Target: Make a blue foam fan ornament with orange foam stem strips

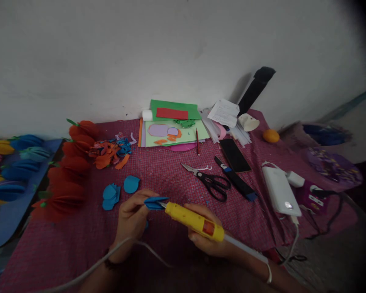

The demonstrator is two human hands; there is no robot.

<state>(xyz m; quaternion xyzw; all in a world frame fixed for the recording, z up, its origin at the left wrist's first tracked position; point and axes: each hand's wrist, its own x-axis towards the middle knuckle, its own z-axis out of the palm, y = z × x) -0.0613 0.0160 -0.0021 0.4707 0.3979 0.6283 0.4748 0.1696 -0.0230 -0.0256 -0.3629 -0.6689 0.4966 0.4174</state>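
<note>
Just above the front of the checked surface point(171, 175), going by the head view, the left hand point(131, 217) had a folded blue paper piece point(154, 202) pinched in its fingertips, and the right hand point(207, 246) was wrapped round a yellow glue gun point(187, 217). Gun's long axis slanted up-left, metal tip point(162, 204) right at the paper's right end; couldn't tell if they touched.

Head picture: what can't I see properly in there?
In the head view:
Yellow glue gun: very end of its nozzle, seemingly hidden by the folded blue paper.
Right hand: some fingers, hidden by the yellow glue gun.
White note: its writing, too small and blurred.
Blue board: part, cut off by the left edge.
</note>
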